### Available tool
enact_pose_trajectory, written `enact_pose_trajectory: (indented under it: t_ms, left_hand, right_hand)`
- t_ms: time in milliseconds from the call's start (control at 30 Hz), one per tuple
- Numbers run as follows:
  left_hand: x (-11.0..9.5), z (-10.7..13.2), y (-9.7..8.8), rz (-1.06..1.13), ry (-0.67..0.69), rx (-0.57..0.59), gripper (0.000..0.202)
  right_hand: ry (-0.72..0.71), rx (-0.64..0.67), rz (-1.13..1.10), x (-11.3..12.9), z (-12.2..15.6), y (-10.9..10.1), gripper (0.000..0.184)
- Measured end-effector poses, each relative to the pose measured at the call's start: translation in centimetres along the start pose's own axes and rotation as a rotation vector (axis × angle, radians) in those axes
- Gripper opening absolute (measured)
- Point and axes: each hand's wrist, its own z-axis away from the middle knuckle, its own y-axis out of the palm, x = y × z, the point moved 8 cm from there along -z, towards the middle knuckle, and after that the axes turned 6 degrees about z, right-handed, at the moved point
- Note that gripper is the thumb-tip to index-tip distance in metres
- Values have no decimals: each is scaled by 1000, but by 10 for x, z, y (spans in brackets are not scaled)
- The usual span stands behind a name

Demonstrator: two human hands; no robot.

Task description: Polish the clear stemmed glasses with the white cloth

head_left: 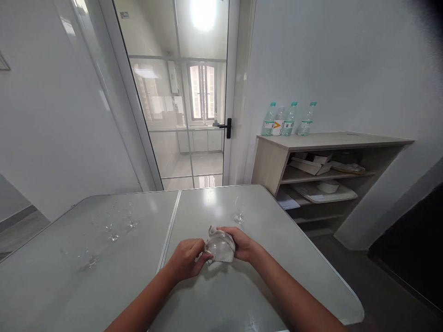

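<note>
Above the table's near half, my two hands hold a clear wine glass (220, 249) lying on its side, with a whitish cloth (212, 229) about it. My left hand (188, 258) is closed at the glass's left end, thumb and fingers pinched near the stem, which is mostly hidden. Wrapped round the right side of the bowl, my right hand (241, 243) has its fingers partly behind the glass and cloth. Another wine glass (239, 216) stands upright just beyond my right hand.
Several clear glasses stand on the table's left part, among them a wine glass (112, 236). A pale seam (170, 226) crosses the tabletop (290, 276). Behind are a glass door (194, 152) and, right, a shelf unit (272, 163) bearing several bottles (289, 121).
</note>
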Motion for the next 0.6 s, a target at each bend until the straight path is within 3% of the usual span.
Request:
enact_pose_trajectory:
  t_ms: [100,167,233,300,367,467,533,600]
  left_hand:
    - [28,0,-7,122,-294,-109,30]
    - [47,3,-10,220,-493,-212,36]
    - [62,8,-9,345,-661,-300,39]
    - [72,13,-1,517,-781,-346,39]
    - [75,17,12,697,-838,-336,32]
    - [74,19,27,807,-821,-276,22]
    - [73,19,30,781,-775,-228,23]
    - [70,17,29,701,-711,-180,28]
  right_hand:
    - [-111,-67,-126,3,-6,7,34]
    - [-228,-192,-133,5,-5,7,40]
    - [-355,-344,-51,8,3,6,46]
    - [-505,-441,169,16,15,11,44]
    - [-727,-423,505,30,28,27,39]
    - [-1091,-236,1040,35,43,63,45]
    - [-1226,-163,1309,27,44,76,52]
    - [-1261,-207,1467,23,40,77,55]
